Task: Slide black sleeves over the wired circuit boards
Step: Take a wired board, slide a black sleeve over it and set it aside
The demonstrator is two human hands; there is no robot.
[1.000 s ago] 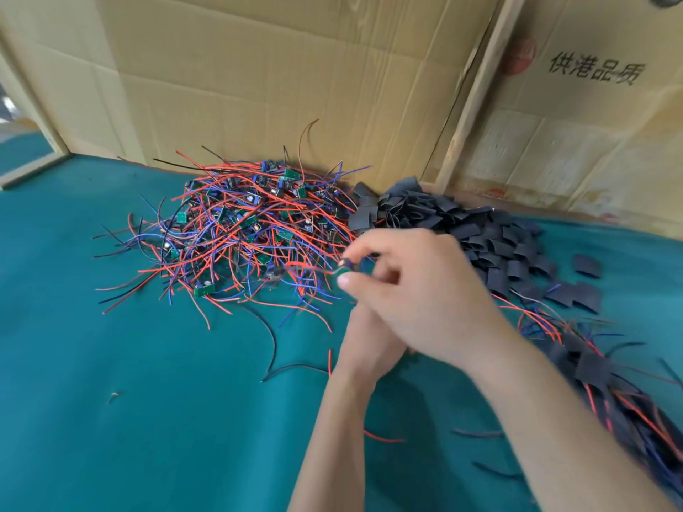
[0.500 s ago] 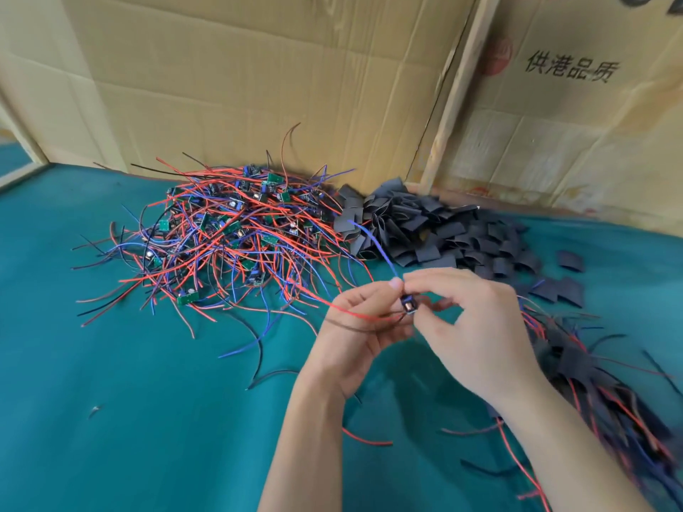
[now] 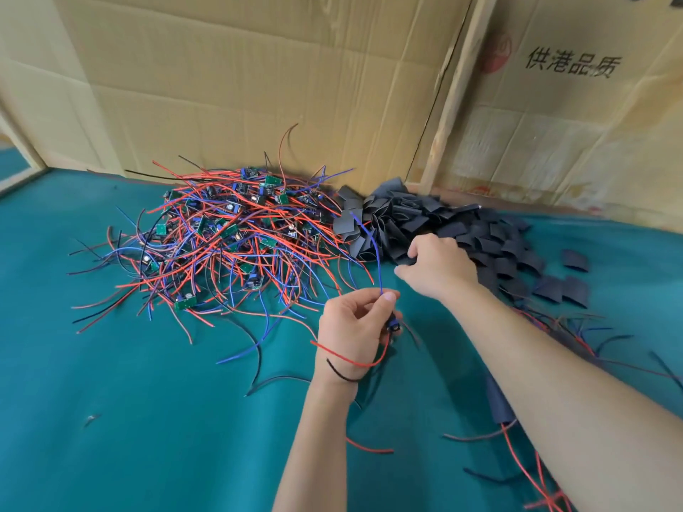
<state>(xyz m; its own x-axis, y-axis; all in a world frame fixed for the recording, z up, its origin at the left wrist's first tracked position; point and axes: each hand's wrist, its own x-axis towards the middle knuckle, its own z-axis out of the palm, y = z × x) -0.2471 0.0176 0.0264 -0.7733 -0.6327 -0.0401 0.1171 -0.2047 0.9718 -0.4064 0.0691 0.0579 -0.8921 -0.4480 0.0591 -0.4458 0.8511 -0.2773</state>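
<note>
My left hand (image 3: pixel 353 330) pinches a small wired circuit board (image 3: pixel 393 325) over the teal cloth; its blue wire (image 3: pixel 373 249) rises from my fingers, and its red and black wires loop over my wrist. My right hand (image 3: pixel 438 266) reaches into the near edge of the pile of black sleeves (image 3: pixel 447 230), fingers curled down onto the sleeves. Whether it holds one is hidden. A tangled heap of circuit boards with red, blue and black wires (image 3: pixel 229 245) lies at the left of the sleeve pile.
Cardboard walls (image 3: pixel 258 79) and a wooden post (image 3: pixel 449 97) close off the back. Finished sleeved boards with wires (image 3: pixel 499 404) lie under and beside my right forearm. Loose sleeves (image 3: pixel 574 260) and stray wires dot the teal table cover (image 3: pixel 111 419).
My right hand has let go of the board and moved up and right into the sleeve pile. My left hand keeps the board, now lower and nearer me.
</note>
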